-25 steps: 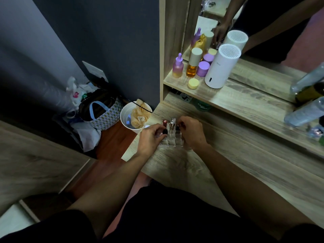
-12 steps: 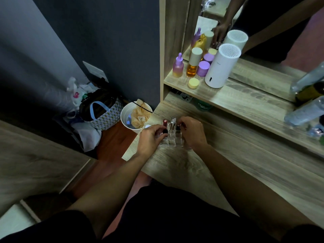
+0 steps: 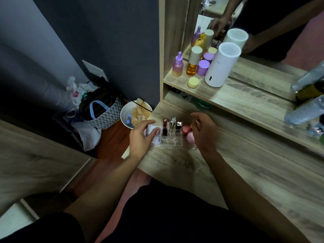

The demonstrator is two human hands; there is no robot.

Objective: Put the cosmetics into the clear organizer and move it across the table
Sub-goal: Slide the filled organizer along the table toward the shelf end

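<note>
Both hands have spread off the clear organizer (image 3: 172, 135); our left hand (image 3: 142, 139) grasps a white tube (image 3: 154, 134), right hand (image 3: 203, 132) released. Organizer sits loaded at worktop (image 3: 175, 165) far-left; moving remains.

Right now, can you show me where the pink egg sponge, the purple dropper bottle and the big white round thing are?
pink egg sponge (image 3: 190, 137), head view, on its rounded side.
purple dropper bottle (image 3: 177, 67), head view, on its body.
big white round thing (image 3: 221, 67), head view, on its side wall.
</note>
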